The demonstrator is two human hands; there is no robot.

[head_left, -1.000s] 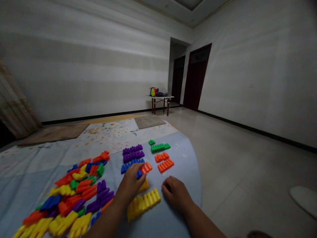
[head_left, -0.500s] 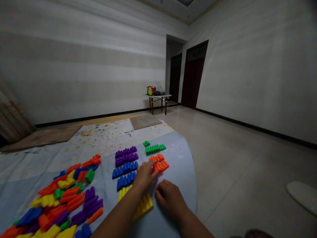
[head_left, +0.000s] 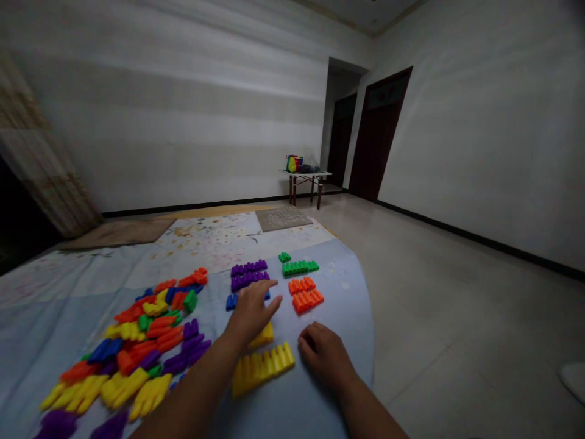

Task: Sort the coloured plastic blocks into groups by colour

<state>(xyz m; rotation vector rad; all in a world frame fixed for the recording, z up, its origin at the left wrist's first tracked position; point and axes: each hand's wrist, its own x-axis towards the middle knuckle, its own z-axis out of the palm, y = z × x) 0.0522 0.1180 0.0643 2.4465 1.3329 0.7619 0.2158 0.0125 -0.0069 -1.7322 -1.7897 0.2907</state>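
Observation:
My left hand (head_left: 253, 310) is open over the rows of ribbed plastic building pieces, its thumb and forefinger apart and holding nothing. It partly covers the blue pieces (head_left: 232, 301) and some yellow ones. Beyond it lie two purple rows (head_left: 249, 279). To its right are two short orange rows (head_left: 308, 300), side by side, with a green row (head_left: 300, 268) and a small green piece (head_left: 284, 257) behind them. My right hand (head_left: 323, 355) rests on the cloth with its fingers curled closed, right of the front yellow row (head_left: 264, 369). No piece shows in it.
A loose heap of mixed coloured pieces (head_left: 159, 332) spreads over the left of the cloth-covered table (head_left: 256, 421). Its rounded edge curves down on the right. A grey mat (head_left: 283, 219) lies at the far side. A small table (head_left: 305, 173) with a colourful bag stands by the wall.
My left hand has let go of the orange pieces and moved left, opening over the blue rows. My right hand stays curled on the cloth. The view has turned slightly left.

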